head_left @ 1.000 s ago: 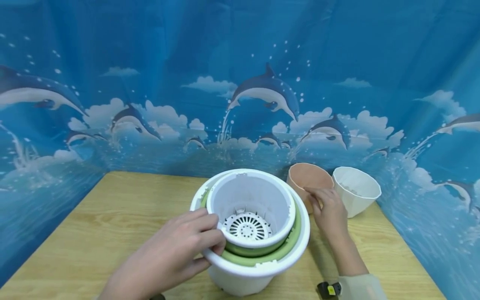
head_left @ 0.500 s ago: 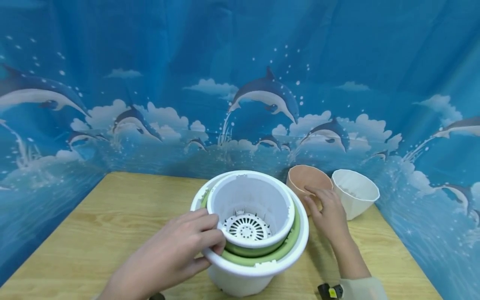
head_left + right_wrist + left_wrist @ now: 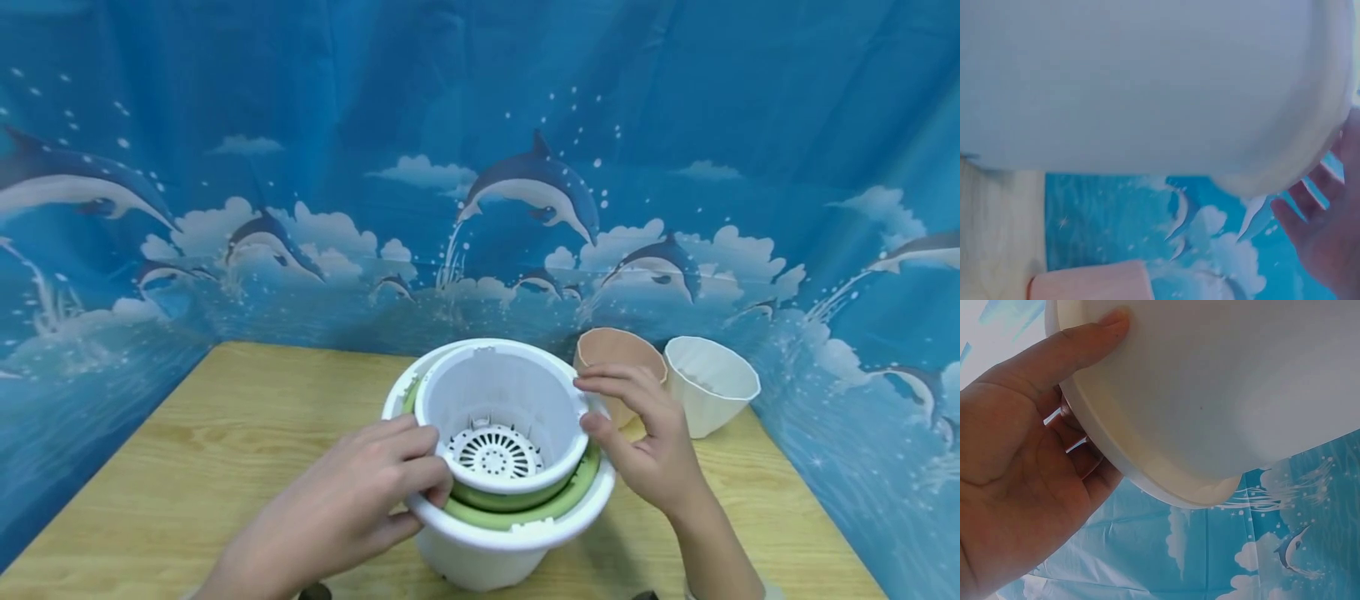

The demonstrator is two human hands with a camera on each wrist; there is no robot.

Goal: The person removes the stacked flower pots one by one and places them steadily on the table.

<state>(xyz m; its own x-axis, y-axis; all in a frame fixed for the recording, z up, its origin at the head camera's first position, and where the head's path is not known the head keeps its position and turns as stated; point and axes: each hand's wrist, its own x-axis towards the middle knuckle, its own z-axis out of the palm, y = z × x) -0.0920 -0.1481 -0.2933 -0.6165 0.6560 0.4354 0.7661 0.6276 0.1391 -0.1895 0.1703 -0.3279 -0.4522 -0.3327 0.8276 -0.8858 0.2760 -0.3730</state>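
Note:
A large white plastic flower pot (image 3: pixel 480 567) stands on the table. Inside it sits a green pot (image 3: pixel 491 521), and inside that a smaller white pot (image 3: pixel 491 383) with a slotted white disc (image 3: pixel 495 454) at its bottom. My left hand (image 3: pixel 352 492) grips the large pot's rim at the left, fingers over the edge; in the left wrist view the thumb (image 3: pixel 1094 340) presses the outer wall. My right hand (image 3: pixel 652 433) is at the opposite side, its fingers extended over the inner pot's right rim and the thumb beside it. Whether they press on it is hard to tell.
Behind my right hand stand a terracotta-coloured pot (image 3: pixel 611 350) and a white faceted pot (image 3: pixel 708 383), side by side near the table's right back edge. A blue dolphin-printed curtain (image 3: pixel 480 208) hangs round the wooden table (image 3: pixel 277 408).
My right hand has moved left from in front of the terracotta-coloured pot to the nested pots' right rim. The left hand keeps its grip in the same place.

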